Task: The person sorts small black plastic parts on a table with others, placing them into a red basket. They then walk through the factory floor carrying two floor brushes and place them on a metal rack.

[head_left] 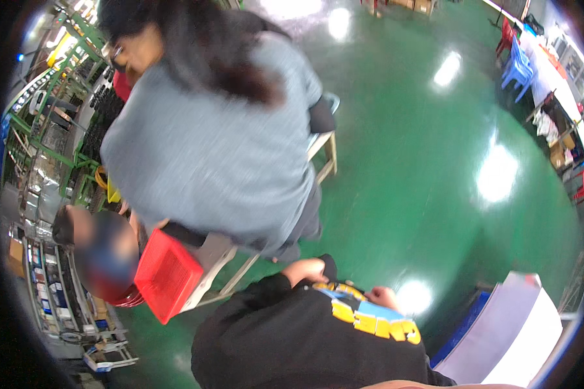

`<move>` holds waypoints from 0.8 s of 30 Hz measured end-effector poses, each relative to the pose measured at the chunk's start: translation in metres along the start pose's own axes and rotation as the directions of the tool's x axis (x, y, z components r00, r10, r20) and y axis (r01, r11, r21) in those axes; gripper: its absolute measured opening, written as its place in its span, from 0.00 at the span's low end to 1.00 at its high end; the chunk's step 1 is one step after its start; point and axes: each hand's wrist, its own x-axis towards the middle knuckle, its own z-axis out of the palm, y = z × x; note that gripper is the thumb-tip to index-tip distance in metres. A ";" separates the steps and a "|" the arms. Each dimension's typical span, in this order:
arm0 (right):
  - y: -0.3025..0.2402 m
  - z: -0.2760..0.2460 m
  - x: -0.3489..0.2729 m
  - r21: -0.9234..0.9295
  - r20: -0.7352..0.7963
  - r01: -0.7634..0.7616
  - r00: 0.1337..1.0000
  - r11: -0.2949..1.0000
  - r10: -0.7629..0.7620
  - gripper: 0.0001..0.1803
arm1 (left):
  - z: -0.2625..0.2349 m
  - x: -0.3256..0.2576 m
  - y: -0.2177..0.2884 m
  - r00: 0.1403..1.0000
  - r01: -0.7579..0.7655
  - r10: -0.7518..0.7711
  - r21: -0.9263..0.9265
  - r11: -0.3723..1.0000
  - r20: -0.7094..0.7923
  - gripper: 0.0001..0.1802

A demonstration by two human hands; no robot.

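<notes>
My left hand (pixel 307 270) is closed in front of my black printed shirt (pixel 272 337), close to its lower edge. A small dark shape (pixel 329 266) lies against its fingers, too blurred to name. A little to the right, my right hand (pixel 384 297) is also closed, with its fingers curled in at the shirt front. Whatever it grips, if anything, is hidden. Ahead of me and to the left, a person in a grey-blue shirt (pixel 214 142) has their back to me.
Left of me, a red plastic basket (pixel 169 272) rests by a pale frame (pixel 217 266). Workstation racks (pixel 52 155) line the left side. At lower right stands a white-topped table (pixel 522 330) beside a blue panel (pixel 459 327). Blue chairs (pixel 518 70) stand far right on the green floor (pixel 409 162).
</notes>
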 end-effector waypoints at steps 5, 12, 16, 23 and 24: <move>0.037 -0.070 0.099 -0.274 0.100 0.150 0.987 0.950 -0.127 0.15 | -0.037 0.068 0.001 0.928 -0.182 0.081 -0.252 0.950 -0.364 0.12; -0.057 -0.278 0.235 0.364 -0.368 0.223 0.926 0.904 -0.080 0.05 | -0.245 0.154 0.068 0.684 -0.565 0.048 -0.488 0.665 -0.728 0.11; -0.172 -0.432 0.288 0.666 -0.361 0.522 0.850 0.533 -0.383 0.16 | -0.351 0.156 0.059 0.492 -0.531 -0.081 -0.373 0.761 -0.867 0.10; -0.302 -0.619 0.406 0.694 -0.559 0.503 -0.076 -0.515 -0.826 0.22 | -0.551 0.198 0.038 -0.153 -0.832 -0.590 -0.219 0.510 -0.792 0.01; -0.317 -0.641 0.430 0.663 -0.542 0.553 -0.112 -0.505 -0.833 0.21 | -0.573 0.207 0.036 -0.206 -0.880 -0.629 -0.139 0.455 -0.750 0.01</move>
